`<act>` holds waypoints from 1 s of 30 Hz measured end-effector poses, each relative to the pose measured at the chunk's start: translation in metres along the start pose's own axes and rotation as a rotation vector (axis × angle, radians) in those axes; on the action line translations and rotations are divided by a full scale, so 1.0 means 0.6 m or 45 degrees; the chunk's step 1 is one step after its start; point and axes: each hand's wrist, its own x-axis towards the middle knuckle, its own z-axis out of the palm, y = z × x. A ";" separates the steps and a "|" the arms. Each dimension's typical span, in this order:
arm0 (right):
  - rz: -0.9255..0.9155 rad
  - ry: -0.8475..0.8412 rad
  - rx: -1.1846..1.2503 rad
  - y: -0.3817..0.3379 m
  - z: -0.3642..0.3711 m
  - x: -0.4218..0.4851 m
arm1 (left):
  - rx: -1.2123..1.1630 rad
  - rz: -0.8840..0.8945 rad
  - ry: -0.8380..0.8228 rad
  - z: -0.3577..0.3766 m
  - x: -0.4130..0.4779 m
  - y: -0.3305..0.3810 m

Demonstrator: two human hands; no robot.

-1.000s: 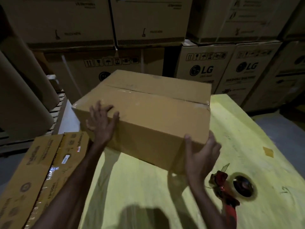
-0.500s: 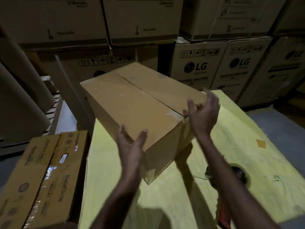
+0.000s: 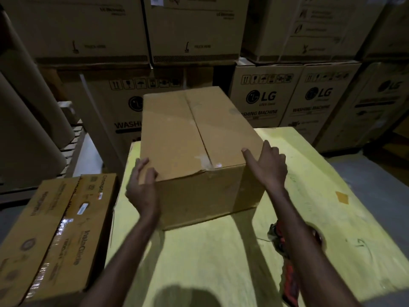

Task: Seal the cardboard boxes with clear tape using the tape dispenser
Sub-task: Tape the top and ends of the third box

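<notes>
We have the box [image 3: 177, 138] sitting on the table [image 3: 309, 173]. The left hand [image 3: 141, 187] curls round the box's near-left corner, and the right hand [image 3: 269, 167] presses flat-fingered on its right side. The dispenser [image 3: 277, 238] lies untouched near-right of the box. The top seam [image 3: 199, 134] looks untaped, so the sealing is yet to do.

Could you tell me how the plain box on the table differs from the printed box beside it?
The plain box is unprinted; the printed box bears lettering. The plain box sits on the table; the printed box lies lower, beside it. Shiny tape lines the printed box's seam; the plain box's looks mostly bare. Both are brown cardboard.
</notes>
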 end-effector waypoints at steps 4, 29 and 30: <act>-0.061 0.170 0.003 0.001 -0.006 -0.118 | 0.013 -0.007 -0.182 -0.011 0.091 -0.009; 0.962 -0.086 0.642 0.313 0.088 -0.394 | 0.202 -1.290 -1.400 0.024 -0.323 -0.144; 0.919 -0.085 0.624 0.314 0.078 -0.408 | 0.183 -1.399 -1.399 0.032 -0.324 -0.138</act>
